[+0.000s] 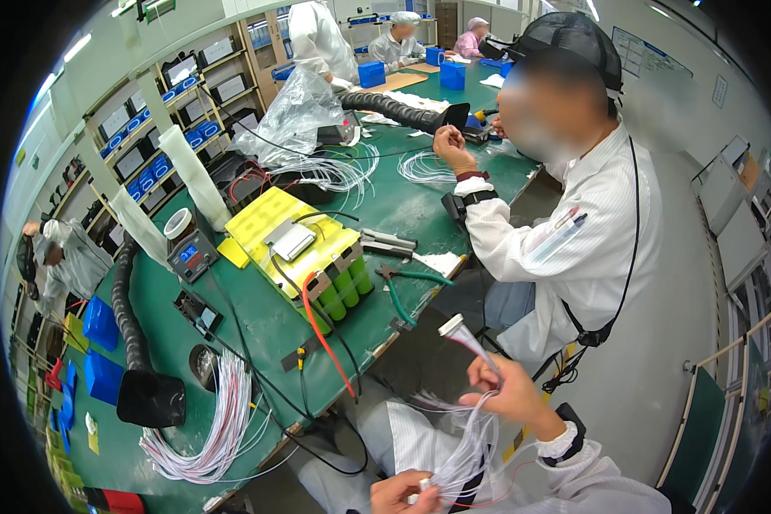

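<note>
Over my lap hangs a bundle of thin white wires (469,445). My right hand (518,398) is closed round it, below a wide white connector (451,325) that points up and left. Lower down, my left hand (405,492) pinches the other part of the bundle, where small white plugs show at the fingertips. On the green bench (364,338) in front of me stands a battery pack (270,224) with yellow boards and green cylindrical cells. A red lead (319,330) and black cables come off it. Green-handled cutters (398,295) lie beside the pack.
A loose wire bundle (227,420) lies at the bench's near left, next to a black extraction hood (152,397). A soldering station (192,255) stands behind. On my right a co-worker (565,223) sits at the bench, hands near another hood (456,116). Blue boxes (104,377) stand far left.
</note>
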A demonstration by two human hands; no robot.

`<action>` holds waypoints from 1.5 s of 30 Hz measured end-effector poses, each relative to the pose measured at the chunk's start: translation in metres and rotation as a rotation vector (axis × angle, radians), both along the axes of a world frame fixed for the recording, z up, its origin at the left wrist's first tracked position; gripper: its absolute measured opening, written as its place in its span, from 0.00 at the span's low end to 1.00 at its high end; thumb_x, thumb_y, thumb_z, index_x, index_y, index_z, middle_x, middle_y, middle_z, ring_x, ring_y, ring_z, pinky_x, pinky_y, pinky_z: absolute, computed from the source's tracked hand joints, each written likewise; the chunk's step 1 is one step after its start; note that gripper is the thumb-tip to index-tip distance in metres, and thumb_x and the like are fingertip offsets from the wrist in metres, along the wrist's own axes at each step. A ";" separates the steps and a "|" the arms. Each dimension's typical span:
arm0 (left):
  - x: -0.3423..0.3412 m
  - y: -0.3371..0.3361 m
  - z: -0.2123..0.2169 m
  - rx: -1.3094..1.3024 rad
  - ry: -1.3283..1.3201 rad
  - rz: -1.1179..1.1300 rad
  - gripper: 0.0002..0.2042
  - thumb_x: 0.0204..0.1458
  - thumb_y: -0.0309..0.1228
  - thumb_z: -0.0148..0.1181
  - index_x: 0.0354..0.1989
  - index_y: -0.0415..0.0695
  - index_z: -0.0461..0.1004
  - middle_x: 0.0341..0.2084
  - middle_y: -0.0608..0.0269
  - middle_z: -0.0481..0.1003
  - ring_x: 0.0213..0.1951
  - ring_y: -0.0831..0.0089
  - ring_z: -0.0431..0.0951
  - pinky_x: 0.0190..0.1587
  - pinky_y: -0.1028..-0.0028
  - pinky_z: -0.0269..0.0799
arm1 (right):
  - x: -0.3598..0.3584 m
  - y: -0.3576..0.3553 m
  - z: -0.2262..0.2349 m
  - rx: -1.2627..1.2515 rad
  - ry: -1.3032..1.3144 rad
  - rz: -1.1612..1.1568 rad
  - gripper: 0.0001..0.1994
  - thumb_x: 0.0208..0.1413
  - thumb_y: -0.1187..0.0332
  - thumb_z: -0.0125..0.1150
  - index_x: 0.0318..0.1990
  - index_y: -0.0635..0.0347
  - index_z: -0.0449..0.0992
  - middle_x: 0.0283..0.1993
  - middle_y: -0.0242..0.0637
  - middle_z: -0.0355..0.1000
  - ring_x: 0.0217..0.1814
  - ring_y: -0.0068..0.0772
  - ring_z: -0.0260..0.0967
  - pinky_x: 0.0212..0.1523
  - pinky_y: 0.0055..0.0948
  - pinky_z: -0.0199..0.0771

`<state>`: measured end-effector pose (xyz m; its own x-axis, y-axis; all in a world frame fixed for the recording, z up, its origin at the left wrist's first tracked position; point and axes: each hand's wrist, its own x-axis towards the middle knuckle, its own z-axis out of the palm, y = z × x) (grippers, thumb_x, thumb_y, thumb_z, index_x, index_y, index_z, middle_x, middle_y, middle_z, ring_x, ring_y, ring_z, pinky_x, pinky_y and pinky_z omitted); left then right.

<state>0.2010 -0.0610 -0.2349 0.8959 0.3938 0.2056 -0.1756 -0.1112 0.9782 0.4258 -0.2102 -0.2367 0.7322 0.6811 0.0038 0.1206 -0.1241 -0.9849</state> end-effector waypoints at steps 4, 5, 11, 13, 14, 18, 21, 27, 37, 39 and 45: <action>0.022 -0.020 0.010 -0.483 0.016 -0.135 0.06 0.61 0.23 0.62 0.41 0.32 0.76 0.23 0.61 0.77 0.24 0.75 0.78 0.28 0.75 0.74 | 0.026 -0.040 0.005 0.011 -0.004 -0.041 0.28 0.41 0.68 0.83 0.32 0.52 0.59 0.33 0.22 0.57 0.33 0.16 0.52 0.34 0.20 0.56; 0.025 -0.020 -0.002 -0.598 -0.024 -0.138 0.06 0.59 0.20 0.62 0.42 0.33 0.75 0.24 0.58 0.78 0.23 0.71 0.80 0.27 0.71 0.76 | 0.033 -0.051 0.002 0.042 -0.041 -0.009 0.30 0.40 0.67 0.84 0.32 0.51 0.57 0.34 0.23 0.58 0.34 0.16 0.52 0.35 0.20 0.56; 0.043 0.007 -0.068 -0.461 0.202 -0.001 0.06 0.64 0.22 0.58 0.44 0.31 0.73 0.26 0.56 0.79 0.24 0.72 0.81 0.26 0.75 0.77 | 0.054 -0.102 -0.002 0.154 -0.005 -0.149 0.25 0.50 0.63 0.77 0.33 0.51 0.58 0.33 0.23 0.59 0.33 0.17 0.51 0.36 0.20 0.56; 0.028 0.023 -0.097 -0.347 0.435 0.077 0.06 0.64 0.24 0.59 0.42 0.32 0.74 0.25 0.57 0.80 0.24 0.74 0.81 0.26 0.76 0.77 | 0.057 -0.110 -0.004 0.155 0.012 -0.243 0.21 0.56 0.61 0.73 0.32 0.51 0.59 0.32 0.23 0.59 0.32 0.16 0.51 0.35 0.20 0.56; 0.018 0.030 -0.106 -0.327 0.497 0.107 0.06 0.64 0.24 0.59 0.40 0.32 0.75 0.25 0.57 0.80 0.24 0.74 0.81 0.26 0.77 0.77 | 0.058 -0.113 -0.004 0.136 0.009 -0.231 0.17 0.61 0.60 0.67 0.32 0.52 0.61 0.31 0.23 0.60 0.31 0.16 0.51 0.34 0.19 0.56; -0.028 0.046 -0.128 -0.281 0.571 0.167 0.07 0.64 0.25 0.60 0.40 0.32 0.75 0.26 0.57 0.80 0.24 0.73 0.82 0.27 0.77 0.77 | 0.040 -0.094 0.003 0.139 0.313 -0.101 0.12 0.69 0.59 0.57 0.37 0.56 0.71 0.29 0.21 0.61 0.29 0.13 0.55 0.31 0.18 0.58; -0.054 0.053 -0.136 -0.349 0.555 0.217 0.08 0.64 0.26 0.60 0.40 0.32 0.75 0.26 0.57 0.81 0.24 0.73 0.82 0.27 0.77 0.77 | 0.019 -0.050 -0.011 0.016 0.343 0.105 0.12 0.70 0.58 0.56 0.45 0.57 0.76 0.32 0.22 0.67 0.31 0.14 0.62 0.33 0.17 0.63; -0.091 0.065 -0.138 -0.376 0.619 0.305 0.09 0.60 0.28 0.64 0.41 0.33 0.77 0.27 0.59 0.79 0.27 0.74 0.81 0.29 0.76 0.76 | -0.073 0.076 -0.071 0.051 0.131 0.661 0.12 0.69 0.65 0.56 0.51 0.62 0.77 0.42 0.33 0.77 0.39 0.29 0.74 0.44 0.29 0.75; -0.098 0.065 -0.131 -0.549 0.459 0.417 0.09 0.65 0.29 0.60 0.44 0.34 0.77 0.26 0.62 0.80 0.24 0.78 0.79 0.26 0.80 0.73 | -0.126 0.143 -0.118 -0.153 -0.148 0.647 0.10 0.54 0.67 0.68 0.34 0.67 0.78 0.33 0.48 0.76 0.33 0.53 0.74 0.34 0.41 0.71; -0.107 0.062 -0.140 -0.576 0.430 0.444 0.10 0.66 0.30 0.59 0.45 0.34 0.76 0.27 0.62 0.80 0.25 0.78 0.80 0.27 0.80 0.73 | -0.129 0.139 -0.123 -0.222 -0.082 0.560 0.11 0.55 0.66 0.71 0.33 0.67 0.78 0.22 0.41 0.69 0.21 0.28 0.59 0.25 0.32 0.60; -0.117 0.065 -0.138 -0.664 0.374 0.424 0.10 0.66 0.30 0.58 0.45 0.34 0.76 0.28 0.61 0.80 0.26 0.76 0.80 0.28 0.79 0.74 | -0.131 0.141 -0.117 -0.312 -0.072 0.577 0.10 0.56 0.68 0.70 0.34 0.67 0.80 0.22 0.37 0.68 0.23 0.19 0.56 0.24 0.28 0.57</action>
<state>0.0845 0.0039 -0.3728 0.6092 0.6435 -0.4634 0.0970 0.5195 0.8489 0.2951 -0.0692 -0.3541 0.2547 0.9411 -0.2224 0.3175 -0.2986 -0.9000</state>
